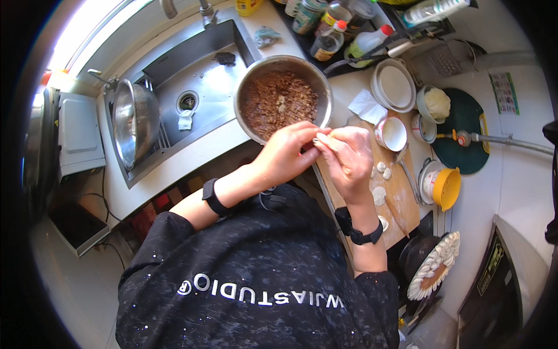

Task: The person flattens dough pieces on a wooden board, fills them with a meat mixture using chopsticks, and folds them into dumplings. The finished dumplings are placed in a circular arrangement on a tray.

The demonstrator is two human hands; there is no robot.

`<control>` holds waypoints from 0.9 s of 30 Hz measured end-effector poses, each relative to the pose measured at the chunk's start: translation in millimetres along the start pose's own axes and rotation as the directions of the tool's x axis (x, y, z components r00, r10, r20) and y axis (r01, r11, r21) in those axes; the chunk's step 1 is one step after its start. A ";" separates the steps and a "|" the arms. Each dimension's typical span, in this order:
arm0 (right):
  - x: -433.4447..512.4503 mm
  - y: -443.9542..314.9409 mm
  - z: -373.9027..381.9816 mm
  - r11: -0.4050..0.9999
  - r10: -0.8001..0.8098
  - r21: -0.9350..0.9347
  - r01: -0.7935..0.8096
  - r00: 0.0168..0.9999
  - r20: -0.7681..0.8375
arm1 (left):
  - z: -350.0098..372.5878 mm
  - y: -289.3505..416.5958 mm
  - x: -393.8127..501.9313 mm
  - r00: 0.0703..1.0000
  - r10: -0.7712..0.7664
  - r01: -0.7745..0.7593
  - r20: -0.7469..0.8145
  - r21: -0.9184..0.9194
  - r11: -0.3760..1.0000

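My left hand [290,150] and my right hand [348,161] meet at the fingertips, just beyond the near right rim of a steel pot [327,94] of minced filling [279,102]. Between the fingers a small pale edge shows, seemingly dough; the hands hide most of it. To the right lies a floured wooden board [399,200] with small dough pieces [381,167], a flat dough wrapper [379,196] and a thin rolling pin [396,213]. A round tray of shaped dumplings [436,268] stands at the lower right.
A steel sink [170,70] is on the left, with a large metal basin [135,124] tilted in it. Bottles [327,46] crowd the back counter. A white bowl [391,134], a bowl of dough [436,105] and a yellow strainer [447,189] stand on the right.
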State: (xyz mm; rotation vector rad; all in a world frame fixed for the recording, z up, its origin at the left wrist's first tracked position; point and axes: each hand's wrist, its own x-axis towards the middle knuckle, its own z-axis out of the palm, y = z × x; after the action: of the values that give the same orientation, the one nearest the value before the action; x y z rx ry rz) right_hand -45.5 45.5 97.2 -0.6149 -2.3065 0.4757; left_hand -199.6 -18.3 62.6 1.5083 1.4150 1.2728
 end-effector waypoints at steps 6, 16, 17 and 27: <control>-12.9 -5.4 -3.1 0.999 -0.007 -0.036 0.005 0.998 -0.063 | 15.4 1.3 -5.0 0.999 0.043 -0.041 0.029 -0.050 0.998; -23.2 -7.2 -8.3 0.985 0.137 -0.108 -0.132 0.990 0.035 | 32.7 -2.8 -7.8 0.998 0.027 -0.031 -0.055 -0.074 0.997; -22.8 -7.8 -8.5 0.985 0.144 -0.103 -0.139 0.989 0.040 | 32.4 -1.9 -8.3 0.998 -0.011 0.004 -0.069 -0.101 0.995; -1.8 2.5 4.8 0.929 0.350 0.173 -0.329 0.931 -0.109 | -5.7 -5.9 0.8 0.928 -0.321 0.371 0.188 -0.541 0.755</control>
State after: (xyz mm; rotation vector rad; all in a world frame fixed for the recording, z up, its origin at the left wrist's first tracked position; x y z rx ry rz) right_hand -47.0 45.8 91.8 -0.9477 -2.0153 0.7400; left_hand -206.9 -17.4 58.7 0.8315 1.0566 1.2293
